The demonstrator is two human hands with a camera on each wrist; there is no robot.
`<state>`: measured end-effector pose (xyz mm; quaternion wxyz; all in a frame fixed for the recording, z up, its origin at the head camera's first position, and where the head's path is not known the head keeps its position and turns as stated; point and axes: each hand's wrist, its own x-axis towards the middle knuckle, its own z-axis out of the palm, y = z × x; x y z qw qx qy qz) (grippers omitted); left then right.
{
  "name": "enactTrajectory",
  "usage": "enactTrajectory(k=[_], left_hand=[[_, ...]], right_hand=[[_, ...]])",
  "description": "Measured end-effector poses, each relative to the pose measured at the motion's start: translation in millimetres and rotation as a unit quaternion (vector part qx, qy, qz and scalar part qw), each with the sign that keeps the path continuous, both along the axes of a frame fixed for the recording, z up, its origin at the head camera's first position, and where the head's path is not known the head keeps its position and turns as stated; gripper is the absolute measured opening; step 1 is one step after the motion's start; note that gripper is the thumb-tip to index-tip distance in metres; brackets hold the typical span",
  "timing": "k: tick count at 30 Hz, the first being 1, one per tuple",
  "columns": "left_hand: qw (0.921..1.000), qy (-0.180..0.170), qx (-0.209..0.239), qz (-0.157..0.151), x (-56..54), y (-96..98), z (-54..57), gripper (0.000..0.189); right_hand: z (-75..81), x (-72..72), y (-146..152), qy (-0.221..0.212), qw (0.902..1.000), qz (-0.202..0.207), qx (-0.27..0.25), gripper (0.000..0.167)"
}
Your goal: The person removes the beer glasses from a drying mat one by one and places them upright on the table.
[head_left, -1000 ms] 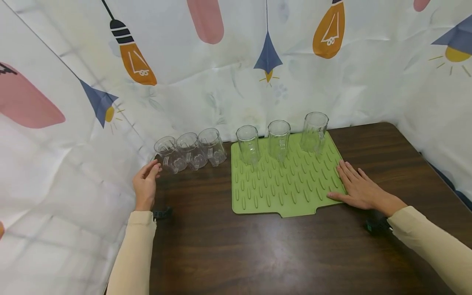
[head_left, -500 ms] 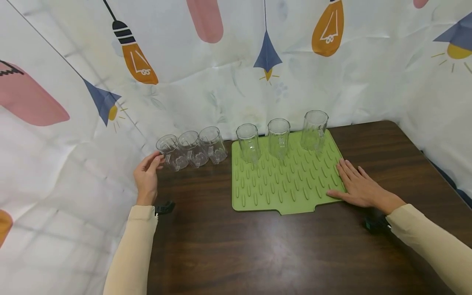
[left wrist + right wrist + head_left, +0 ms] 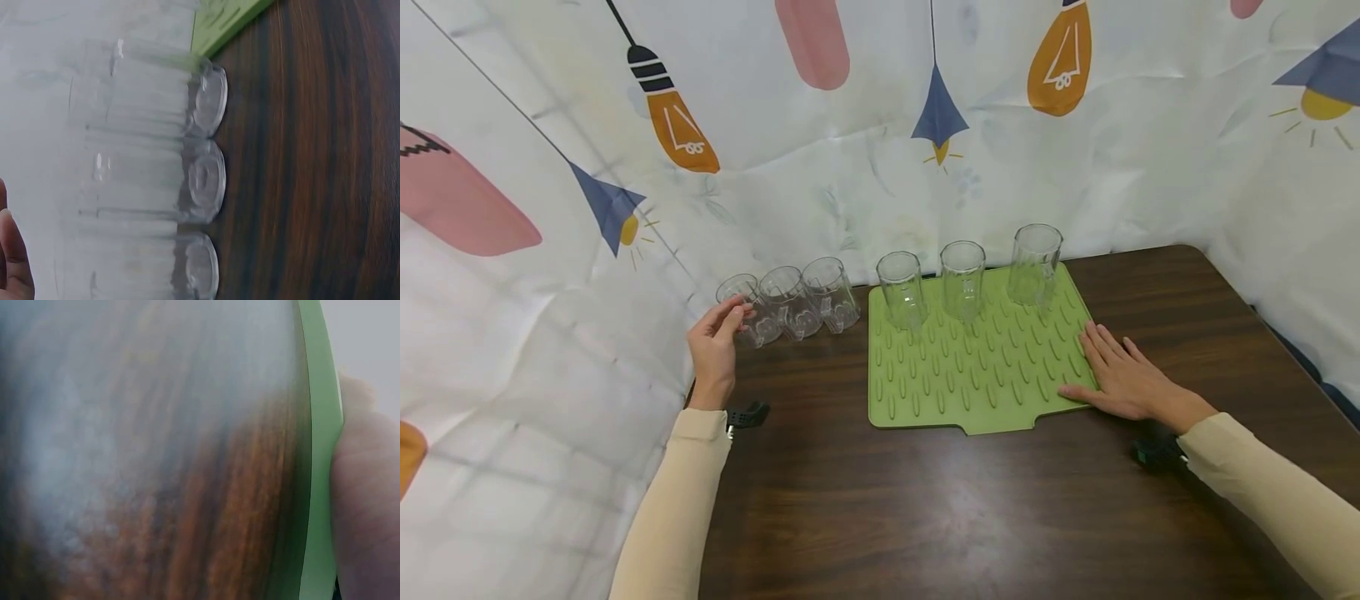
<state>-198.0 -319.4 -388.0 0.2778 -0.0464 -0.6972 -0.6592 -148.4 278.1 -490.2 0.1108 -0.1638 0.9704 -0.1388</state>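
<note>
Fingers of our left hand (image 3: pixel 712 354) curve loosely, pinching nothing we can make out; the leftmost glass mug (image 3: pixel 765 325) stands upright just to their right, contact unclear, seemingly unfilled. Our right hand (image 3: pixel 1126 380), farther off, lies flat on the green drying mat (image 3: pixel 951 392), thumb spread.

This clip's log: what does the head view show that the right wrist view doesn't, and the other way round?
Head only: the left hand, three clear mugs beside the green mat, and three more mugs on it.
Right wrist only: no new object, just a close-up along the mat's edge.
Both: the right hand, the mat and the brown table.
</note>
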Motion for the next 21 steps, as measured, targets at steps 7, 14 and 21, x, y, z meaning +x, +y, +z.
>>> enactTrajectory(k=[7,14,21], left_hand=[[0.9995,0.010,0.008,-0.031,0.1,17.8,5.9,0.028],[0.9982,0.008,-0.011,-0.059,1.5,36.5,7.9,0.029],[0.9962,0.004,-0.028,-0.082,0.1,54.8,5.7,0.029]], right_hand=[[-1.4,-0.3,0.7,0.001,1.0000,-0.001,0.000,0.111],[-0.5,0.7,1.5,0.002,1.0000,0.000,-0.002,0.111],[-0.5,0.3,1.4,-0.002,1.0000,-0.002,-0.008,0.110]])
